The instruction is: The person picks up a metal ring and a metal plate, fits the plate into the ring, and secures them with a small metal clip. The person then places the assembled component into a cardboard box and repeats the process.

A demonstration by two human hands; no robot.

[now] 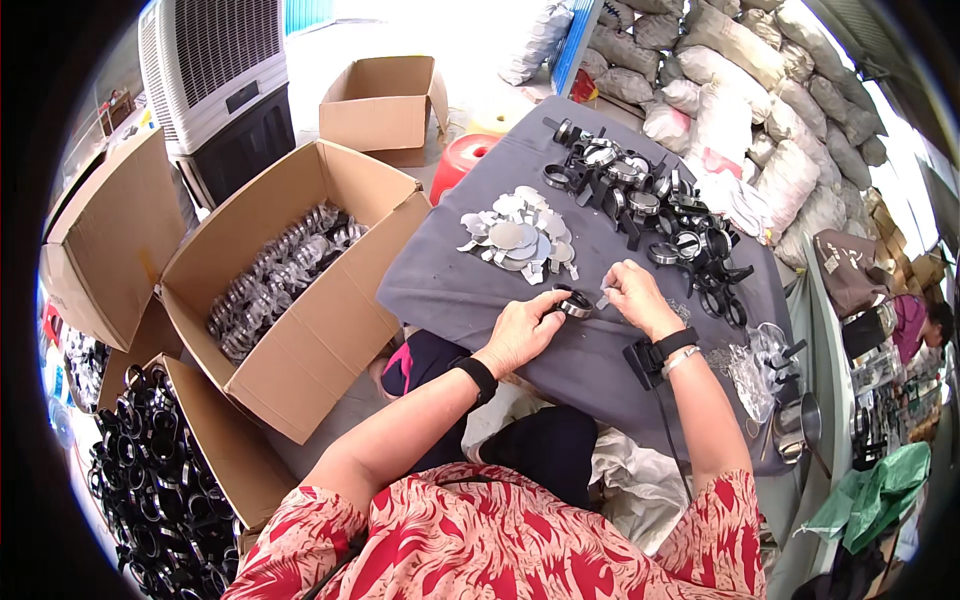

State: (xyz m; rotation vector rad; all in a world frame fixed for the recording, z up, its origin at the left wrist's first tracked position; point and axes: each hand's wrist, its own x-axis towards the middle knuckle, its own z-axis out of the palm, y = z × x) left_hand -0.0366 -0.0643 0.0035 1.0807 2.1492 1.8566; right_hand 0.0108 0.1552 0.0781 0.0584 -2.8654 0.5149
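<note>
My left hand [519,331] is closed on a round black ring part [573,304] with a shiny metal rim, held just above the grey table cover. Close to its right, my right hand [640,297] has its fingertips pinched together; a small pale bit shows at the tips, too small to name. Beyond the hands lies a loose pile of flat silvery-grey discs with tabs [515,236]. To the right of that pile, a heap of black ring parts with stems [645,195], several with shiny rims, spreads along the table.
On the table's right are small clear pieces [742,375] and a metal cup [790,430]. An open carton [300,385] of bagged parts stands left, near a heap of black rings [160,480]. Beyond are a red stool [462,158], an air cooler [215,70] and stacked sacks [735,110].
</note>
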